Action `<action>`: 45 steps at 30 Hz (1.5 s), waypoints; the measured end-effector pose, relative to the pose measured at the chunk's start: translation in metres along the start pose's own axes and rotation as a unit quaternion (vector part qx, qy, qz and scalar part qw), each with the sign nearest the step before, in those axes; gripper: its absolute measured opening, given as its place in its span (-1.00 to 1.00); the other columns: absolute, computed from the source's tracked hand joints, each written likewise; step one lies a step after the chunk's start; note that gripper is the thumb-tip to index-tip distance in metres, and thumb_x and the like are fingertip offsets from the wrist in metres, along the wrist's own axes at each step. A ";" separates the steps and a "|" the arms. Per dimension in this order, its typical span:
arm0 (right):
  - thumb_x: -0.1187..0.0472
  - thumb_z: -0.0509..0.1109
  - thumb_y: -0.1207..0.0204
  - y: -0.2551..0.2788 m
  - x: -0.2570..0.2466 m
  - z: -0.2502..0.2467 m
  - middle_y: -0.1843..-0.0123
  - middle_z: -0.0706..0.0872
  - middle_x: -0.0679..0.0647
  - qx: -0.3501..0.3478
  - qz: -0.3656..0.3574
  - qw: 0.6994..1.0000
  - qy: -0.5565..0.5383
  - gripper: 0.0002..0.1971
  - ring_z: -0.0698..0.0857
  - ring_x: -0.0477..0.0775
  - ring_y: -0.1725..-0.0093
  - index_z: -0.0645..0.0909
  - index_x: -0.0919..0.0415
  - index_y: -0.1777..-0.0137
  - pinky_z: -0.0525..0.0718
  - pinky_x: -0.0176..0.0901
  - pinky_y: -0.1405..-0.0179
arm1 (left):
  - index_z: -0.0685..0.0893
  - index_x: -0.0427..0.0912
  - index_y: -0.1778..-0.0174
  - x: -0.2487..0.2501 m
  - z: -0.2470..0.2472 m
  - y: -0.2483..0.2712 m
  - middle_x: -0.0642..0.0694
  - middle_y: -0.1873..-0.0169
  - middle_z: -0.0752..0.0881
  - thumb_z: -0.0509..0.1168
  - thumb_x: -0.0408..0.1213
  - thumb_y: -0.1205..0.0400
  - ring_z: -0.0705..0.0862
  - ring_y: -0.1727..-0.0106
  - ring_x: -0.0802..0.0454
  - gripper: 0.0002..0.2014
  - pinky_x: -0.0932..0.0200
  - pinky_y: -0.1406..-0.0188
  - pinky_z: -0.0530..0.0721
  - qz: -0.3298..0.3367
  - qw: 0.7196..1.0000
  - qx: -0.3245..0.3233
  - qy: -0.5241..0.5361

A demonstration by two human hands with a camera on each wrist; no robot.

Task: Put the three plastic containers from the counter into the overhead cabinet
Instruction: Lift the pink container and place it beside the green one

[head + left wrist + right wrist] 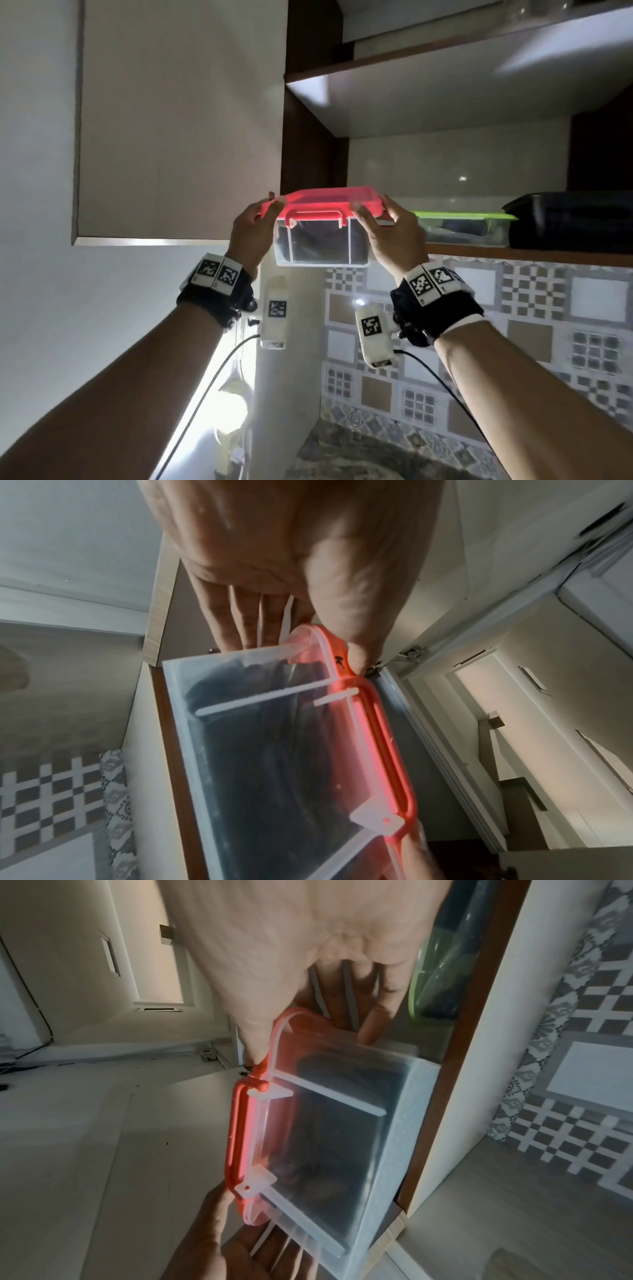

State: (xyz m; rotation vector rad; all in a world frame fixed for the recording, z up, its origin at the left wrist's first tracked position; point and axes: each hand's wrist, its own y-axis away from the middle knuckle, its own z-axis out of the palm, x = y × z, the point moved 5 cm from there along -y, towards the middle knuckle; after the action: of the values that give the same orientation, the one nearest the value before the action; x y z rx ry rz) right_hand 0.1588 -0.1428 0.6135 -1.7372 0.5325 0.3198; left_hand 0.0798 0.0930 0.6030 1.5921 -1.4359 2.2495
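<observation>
Held up at the front edge of the overhead cabinet's brown wooden shelf (513, 255): a clear rigid plastic container with a coral-red snap lid (322, 236), dark contents inside, just left of a green-lidded clear container (472, 224) and a black container (575, 219) already on the shelf. Clasped at both short ends, left hand (251, 228) and right hand (394, 236) each with thumb on the lid rim and fingers (240, 620) curled around the wall. Probably light and stiff but smooth-walled, so best gripped under the lid lip, not by the hinged front handle
</observation>
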 end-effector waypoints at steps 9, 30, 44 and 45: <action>-0.49 0.23 -0.55 -0.047 0.018 0.013 -0.01 0.83 0.14 0.007 0.068 0.996 0.049 -0.28 0.77 0.29 -0.02 0.68 0.21 -0.15 0.66 0.02 -0.09 | 0.70 -0.20 -0.07 0.005 0.019 -0.043 -0.34 -0.18 0.80 0.19 0.57 -0.43 0.74 -0.34 -0.39 -0.18 -0.35 -0.50 0.64 0.004 0.997 -0.041 -0.062; 0.08 0.58 -0.57 -0.098 0.091 0.038 -0.43 0.73 0.29 -0.056 0.014 0.979 0.194 0.05 0.79 0.40 -0.29 -0.14 -0.02 -0.82 0.78 0.18 -0.31 | 0.18 -0.23 -0.74 -0.053 0.110 -0.110 -0.36 -0.51 0.59 0.32 -0.24 -0.79 0.70 -0.34 -0.27 -0.36 -0.21 -0.43 0.71 0.137 0.979 -0.029 -0.148; -0.17 0.49 -0.60 -0.093 0.119 0.052 -0.13 0.81 0.26 -0.013 -0.029 0.933 0.358 0.10 0.80 0.28 0.11 -0.27 -0.05 -0.84 0.70 0.02 0.16 | -0.33 0.04 -0.83 -0.098 0.130 -0.118 -0.33 -0.08 0.87 0.24 0.02 -0.81 0.80 0.23 -0.22 -0.09 0.09 0.23 0.61 0.095 0.907 -0.045 -0.407; -0.17 0.48 -0.60 -0.093 0.119 0.052 -0.13 0.80 0.25 -0.014 -0.028 0.934 0.357 0.09 0.75 0.25 0.17 -0.28 -0.05 -0.84 0.63 -0.02 0.22 | -0.32 0.01 -0.84 -0.097 0.130 -0.117 -0.31 -0.05 0.88 0.23 0.02 -0.81 0.79 0.26 -0.20 -0.09 0.08 0.20 0.61 0.101 0.904 -0.043 -0.413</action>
State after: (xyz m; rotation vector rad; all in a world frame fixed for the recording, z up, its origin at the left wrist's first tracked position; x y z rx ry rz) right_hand 0.3118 -0.0981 0.6215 -1.8699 0.9959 -0.3734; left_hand 0.2788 0.1145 0.6117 2.6414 -1.8757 1.5678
